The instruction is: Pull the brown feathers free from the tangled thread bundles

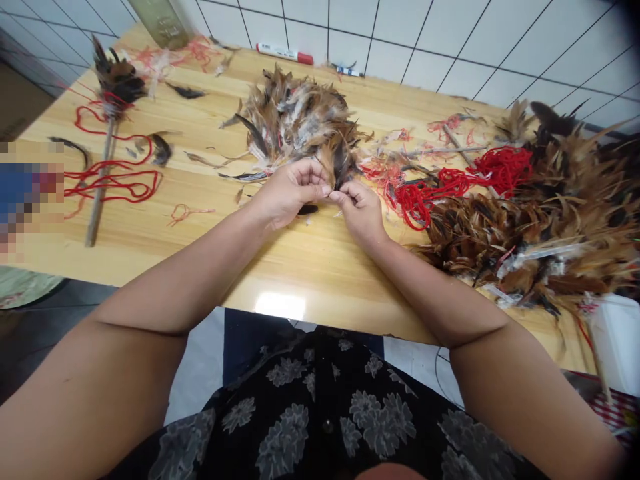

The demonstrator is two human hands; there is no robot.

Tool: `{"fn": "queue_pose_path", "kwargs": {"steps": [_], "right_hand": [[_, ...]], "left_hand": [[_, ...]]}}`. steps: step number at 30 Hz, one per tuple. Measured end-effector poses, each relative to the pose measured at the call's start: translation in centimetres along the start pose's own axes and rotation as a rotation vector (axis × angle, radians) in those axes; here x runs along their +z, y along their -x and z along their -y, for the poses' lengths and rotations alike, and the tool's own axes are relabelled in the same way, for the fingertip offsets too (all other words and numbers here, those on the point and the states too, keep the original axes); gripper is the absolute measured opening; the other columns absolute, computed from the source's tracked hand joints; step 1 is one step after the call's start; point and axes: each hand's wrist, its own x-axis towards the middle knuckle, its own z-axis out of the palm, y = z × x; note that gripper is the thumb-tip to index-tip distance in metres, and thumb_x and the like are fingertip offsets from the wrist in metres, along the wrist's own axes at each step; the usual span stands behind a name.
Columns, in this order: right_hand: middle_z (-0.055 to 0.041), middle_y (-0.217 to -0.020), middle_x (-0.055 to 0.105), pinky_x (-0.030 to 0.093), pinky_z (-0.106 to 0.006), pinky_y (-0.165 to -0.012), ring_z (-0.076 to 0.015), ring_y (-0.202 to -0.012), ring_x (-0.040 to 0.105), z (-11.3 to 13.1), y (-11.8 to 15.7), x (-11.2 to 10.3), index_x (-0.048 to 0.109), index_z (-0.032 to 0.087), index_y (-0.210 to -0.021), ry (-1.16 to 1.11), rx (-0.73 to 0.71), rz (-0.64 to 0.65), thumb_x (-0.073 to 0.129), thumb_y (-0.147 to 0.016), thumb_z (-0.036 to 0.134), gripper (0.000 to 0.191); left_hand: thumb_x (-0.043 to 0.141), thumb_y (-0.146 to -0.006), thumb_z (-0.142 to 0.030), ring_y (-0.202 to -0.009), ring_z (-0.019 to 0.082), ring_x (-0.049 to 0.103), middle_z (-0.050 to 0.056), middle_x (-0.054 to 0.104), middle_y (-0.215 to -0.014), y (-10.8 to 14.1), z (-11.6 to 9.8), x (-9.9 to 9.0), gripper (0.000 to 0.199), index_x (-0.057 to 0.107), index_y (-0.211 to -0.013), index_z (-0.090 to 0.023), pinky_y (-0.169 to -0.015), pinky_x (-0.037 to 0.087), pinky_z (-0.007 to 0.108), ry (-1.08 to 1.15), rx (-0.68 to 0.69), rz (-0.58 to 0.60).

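Note:
My left hand (295, 190) and my right hand (361, 207) meet over the front of the table, fingertips pinched close together. Between them is the quill end of a brown feather (327, 163), its dark and tan vane pointing away from me. Which fingers bear on it is partly hidden. Just beyond lies a loose heap of brown, grey and white feathers (305, 110). To the right of my right hand, tangled red string (415, 200) runs to a thicker red bundle (505, 170).
At the left a stick (100, 183) bears dark feathers at its top, with red string (145, 190) around it. Large brown feather bunches (480, 233) cover the right side. A red-capped marker (285, 53) and a green container (163, 23) stand along the tiled wall.

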Motion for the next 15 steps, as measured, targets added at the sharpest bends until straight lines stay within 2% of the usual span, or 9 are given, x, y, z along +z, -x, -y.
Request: {"fn": "queue_pose_path", "kwargs": {"steps": [3,8,12,15], "right_hand": [[-0.0022,-0.09,0.063,0.05,-0.04,-0.092,-0.0234,-0.094,0.06,-0.3,0.5,0.0,0.065,0.027,-0.08,0.125,-0.024,-0.028,0.091,-0.111,0.045,0.044],[-0.0069,-0.106,0.075,0.05,-0.04,-0.089,-0.028,-0.104,0.067,0.1,1.6,0.0,0.076,0.028,-0.094,0.381,-0.034,-0.094,0.084,-0.113,0.037,0.023],[-0.0112,-0.118,0.082,0.054,-0.042,-0.091,-0.0308,-0.109,0.072,0.9,2.2,0.1,0.083,0.026,-0.103,0.47,-0.035,-0.01,0.078,-0.12,0.046,0.026],[-0.0132,-0.129,0.087,0.059,-0.043,-0.098,-0.0332,-0.119,0.077,0.9,2.3,0.3,0.09,0.026,-0.121,0.435,-0.038,-0.007,0.079,-0.121,0.051,0.028]], "left_hand": [[0.103,-0.084,-0.021,-0.082,0.022,0.075,0.0,0.071,-0.081,0.3,-0.4,0.1,0.037,0.066,-0.088,-0.024,-0.078,0.062,0.033,-0.033,-0.01,0.0],[0.097,-0.091,-0.026,-0.084,0.026,0.079,0.001,0.074,-0.078,1.0,-0.9,0.2,0.024,0.073,-0.088,-0.024,-0.079,0.064,0.035,-0.199,0.037,0.01],[0.101,-0.094,-0.035,-0.081,0.025,0.078,0.001,0.075,-0.076,0.9,-0.3,-0.2,0.032,0.072,-0.086,-0.025,-0.075,0.063,0.034,-0.232,0.073,0.005],[0.108,-0.096,-0.043,-0.079,0.024,0.077,0.0,0.074,-0.078,0.6,0.4,-0.5,0.042,0.071,-0.087,-0.025,-0.073,0.062,0.034,-0.16,0.086,0.013]]}}
